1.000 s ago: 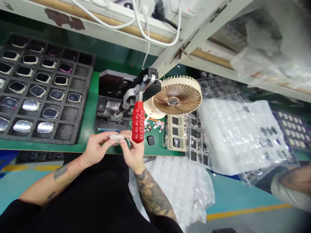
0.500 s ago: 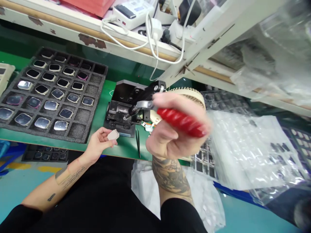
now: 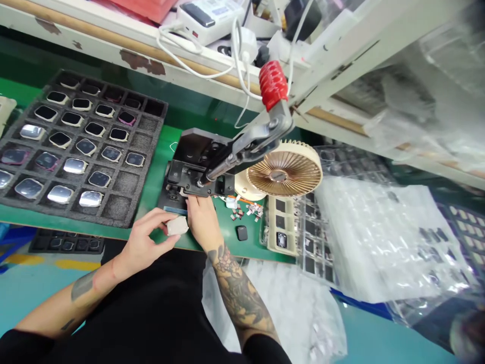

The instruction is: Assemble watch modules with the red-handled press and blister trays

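My left hand [image 3: 146, 240] is closed in a pinch on a pale, watch-sized squarish piece [image 3: 177, 226] at the bench's front edge. Just beside it, my right hand [image 3: 202, 217] reaches under the front of a black toggle press [image 3: 200, 174]; the fingertips are hidden there, and whether they grip anything does not show. Above the press, its metal lever [image 3: 261, 134] stands raised, with a red ribbed handle [image 3: 273, 85] at the top that neither hand touches.
A grey foam tray [image 3: 123, 183] of smartwatches lies on the left. Right of the press are a cream fan [image 3: 284, 172], small loose parts [image 3: 253, 211], a black square piece [image 3: 241, 232] and a cream tray [image 3: 271, 242]. Plastic-wrapped trays [image 3: 386, 237] lie farther right.
My right hand has let go of the red handle and moved down to the press. The lever now stands raised. My left hand still holds the pale piece.
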The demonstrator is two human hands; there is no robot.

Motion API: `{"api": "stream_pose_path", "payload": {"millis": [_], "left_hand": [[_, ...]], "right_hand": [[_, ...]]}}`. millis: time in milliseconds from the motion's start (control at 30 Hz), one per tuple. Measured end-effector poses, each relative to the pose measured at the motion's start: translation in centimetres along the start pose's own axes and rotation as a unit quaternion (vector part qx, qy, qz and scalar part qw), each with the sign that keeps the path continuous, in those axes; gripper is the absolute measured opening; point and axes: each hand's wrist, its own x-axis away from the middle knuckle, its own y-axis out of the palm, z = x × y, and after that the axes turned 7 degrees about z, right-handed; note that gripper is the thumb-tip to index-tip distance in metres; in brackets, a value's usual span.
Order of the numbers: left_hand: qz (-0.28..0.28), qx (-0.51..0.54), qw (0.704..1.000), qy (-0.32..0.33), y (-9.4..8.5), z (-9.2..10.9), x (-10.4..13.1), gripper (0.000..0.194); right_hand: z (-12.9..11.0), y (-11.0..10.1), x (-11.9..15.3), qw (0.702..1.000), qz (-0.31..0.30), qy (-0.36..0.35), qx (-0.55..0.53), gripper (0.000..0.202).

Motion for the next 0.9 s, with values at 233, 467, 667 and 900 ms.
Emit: {"api": "stream_pose_path", "payload": {"millis": [233, 467, 667, 900], "left_hand": [[0.045, -0.160, 0.984, 0.061, -0.1, -0.3, 0.6, 0.043], [-0.023, -0.312, 0.949, 0.037, 3.4, -1.6, -4.6, 0.036], [-0.101, -0.345, 0.933, 0.014, 4.4, -0.8, -7.7, 0.036], [-0.108, -0.088, 0.990, -0.013, 2.4, 2.3, -4.1, 0.049]], "right_hand": [[-0.8, -1.1, 0.7, 0.991, 0.065, 0.061, -0.098, 0.042], [-0.9, -3.5, 6.3, 0.973, 0.144, 0.096, -0.153, 0.049], [0.2, -4.4, 8.2, 0.973, 0.163, 0.102, -0.124, 0.050], [-0.5, -4.2, 6.8, 0.974, 0.182, -0.003, -0.136, 0.065]]}}
